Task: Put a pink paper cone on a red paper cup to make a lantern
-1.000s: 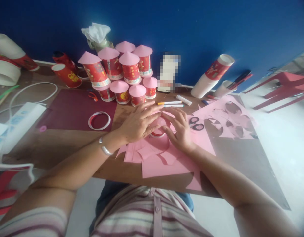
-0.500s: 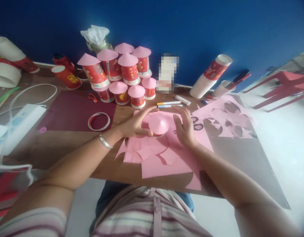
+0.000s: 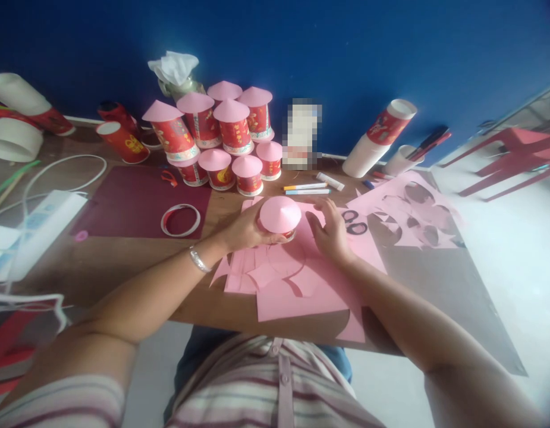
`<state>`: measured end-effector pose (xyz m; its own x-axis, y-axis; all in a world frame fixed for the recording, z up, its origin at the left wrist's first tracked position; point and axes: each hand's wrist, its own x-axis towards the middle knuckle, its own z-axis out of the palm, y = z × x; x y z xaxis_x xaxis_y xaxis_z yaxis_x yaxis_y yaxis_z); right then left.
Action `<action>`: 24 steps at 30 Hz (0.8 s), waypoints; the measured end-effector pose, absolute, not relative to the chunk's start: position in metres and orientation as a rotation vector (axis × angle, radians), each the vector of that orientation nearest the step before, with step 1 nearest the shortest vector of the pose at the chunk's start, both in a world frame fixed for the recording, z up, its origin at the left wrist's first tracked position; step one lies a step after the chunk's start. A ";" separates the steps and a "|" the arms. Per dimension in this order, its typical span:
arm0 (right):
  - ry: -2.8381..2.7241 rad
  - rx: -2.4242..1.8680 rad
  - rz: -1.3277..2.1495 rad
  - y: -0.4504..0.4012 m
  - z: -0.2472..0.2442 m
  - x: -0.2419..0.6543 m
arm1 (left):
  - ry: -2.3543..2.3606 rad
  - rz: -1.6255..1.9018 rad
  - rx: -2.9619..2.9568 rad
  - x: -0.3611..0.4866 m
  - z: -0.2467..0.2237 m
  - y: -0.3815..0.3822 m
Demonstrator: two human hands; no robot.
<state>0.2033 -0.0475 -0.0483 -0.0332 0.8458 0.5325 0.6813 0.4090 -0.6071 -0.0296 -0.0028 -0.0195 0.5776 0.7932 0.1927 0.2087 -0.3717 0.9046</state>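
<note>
A small red paper cup with a pink cone roof point(image 3: 280, 215) is in my left hand point(image 3: 247, 229), whose fingers wrap round its side under the roof. My right hand point(image 3: 330, 235) is just right of the cup, apart from it, fingers spread and holding nothing. Below both lie pink paper sheets point(image 3: 297, 304) with cut edges and a drawn circle. Black-handled scissors point(image 3: 355, 223) rest on the paper beside my right hand. Several red cups with pink cone roofs point(image 3: 232, 128) stand stacked in two levels behind my left hand.
Markers point(image 3: 307, 186) and a glue stick point(image 3: 330, 181) lie behind the paper. White and red cups point(image 3: 368, 156) and a pen cup point(image 3: 402, 160) stand back right. A white ring point(image 3: 181, 220), power strip point(image 3: 38, 232) and cable are on the left.
My left hand has closed round the roofed cup and moved it slightly left and up, away from my right hand. The right hand stays open and has shifted little.
</note>
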 end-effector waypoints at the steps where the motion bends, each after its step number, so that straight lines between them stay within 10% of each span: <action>1: -1.773 -1.328 0.247 -0.048 -0.048 0.203 | 0.803 0.820 1.865 -0.031 -0.018 -0.002; 24: -2.467 -1.862 -0.352 -0.070 -0.021 0.291 | 0.707 0.889 1.698 -0.044 -0.031 0.011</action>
